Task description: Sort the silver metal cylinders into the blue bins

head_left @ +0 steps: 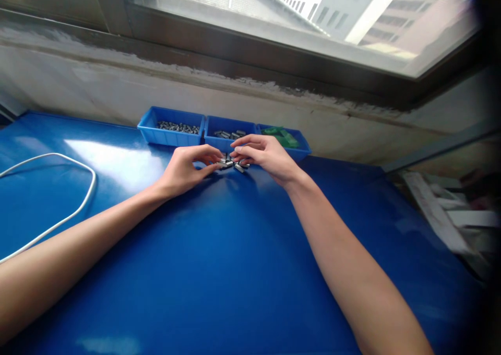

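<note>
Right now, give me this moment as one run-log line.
left hand: at small metal pieces, hold unclear | right hand: at same pieces, hold unclear | beyond: three blue bins | left side: white cable on blue tabletop

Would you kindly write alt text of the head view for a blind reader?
A person's left hand and right hand are at a small pile of metal pieces on a blue table. Behind stand three blue bins, two with metal parts, the rightmost with green pieces; a white cable curves at left.

Head-worn view, forward and down
</note>
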The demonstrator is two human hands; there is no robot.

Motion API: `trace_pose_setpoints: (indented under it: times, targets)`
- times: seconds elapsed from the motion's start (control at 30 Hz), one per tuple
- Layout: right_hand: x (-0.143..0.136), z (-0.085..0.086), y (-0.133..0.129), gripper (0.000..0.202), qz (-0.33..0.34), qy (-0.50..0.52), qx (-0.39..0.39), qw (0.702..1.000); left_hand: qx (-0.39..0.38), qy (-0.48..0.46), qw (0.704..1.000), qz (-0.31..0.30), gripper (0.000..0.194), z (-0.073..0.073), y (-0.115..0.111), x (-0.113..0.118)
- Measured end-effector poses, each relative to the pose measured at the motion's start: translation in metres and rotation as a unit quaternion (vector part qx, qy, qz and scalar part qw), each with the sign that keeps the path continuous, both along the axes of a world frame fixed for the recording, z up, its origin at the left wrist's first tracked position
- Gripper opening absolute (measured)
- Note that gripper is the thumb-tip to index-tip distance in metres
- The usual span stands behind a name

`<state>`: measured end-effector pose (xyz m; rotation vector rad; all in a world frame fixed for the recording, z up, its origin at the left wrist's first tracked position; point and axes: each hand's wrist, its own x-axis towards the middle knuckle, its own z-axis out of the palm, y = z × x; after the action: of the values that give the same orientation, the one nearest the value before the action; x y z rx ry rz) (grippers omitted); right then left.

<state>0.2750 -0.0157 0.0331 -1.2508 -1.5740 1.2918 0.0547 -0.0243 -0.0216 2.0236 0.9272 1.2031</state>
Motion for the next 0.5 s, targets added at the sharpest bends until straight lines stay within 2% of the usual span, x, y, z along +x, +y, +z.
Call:
trace_pose_setpoints:
  times: [0.07, 0.17, 0.3, 0.5]
  targets:
    - [-0.001, 0.000, -0.001, 0.012, 0.005, -0.006, -0.004, 1.000, -0.067, -0.057, 0.996, 0.018, 0.031, 0.002, 0.001, 0.000]
    - [-0.004, -0.002, -0.001, 0.011, 0.018, -0.015, -0.015, 1.000, -0.120, -0.100, 0.987, 0.044, 0.039, 0.005, 0.004, -0.001]
    - [-0.007, -0.005, -0.002, 0.015, 0.051, -0.033, -0.022, 0.998, -0.137, -0.128, 0.981, 0.057, 0.044, 0.005, 0.007, -0.004]
    - [-0.011, -0.006, -0.007, 0.035, 0.095, -0.001, -0.056, 0.994, -0.151, -0.141, 0.976, 0.072, 0.052, 0.004, 0.008, -0.007]
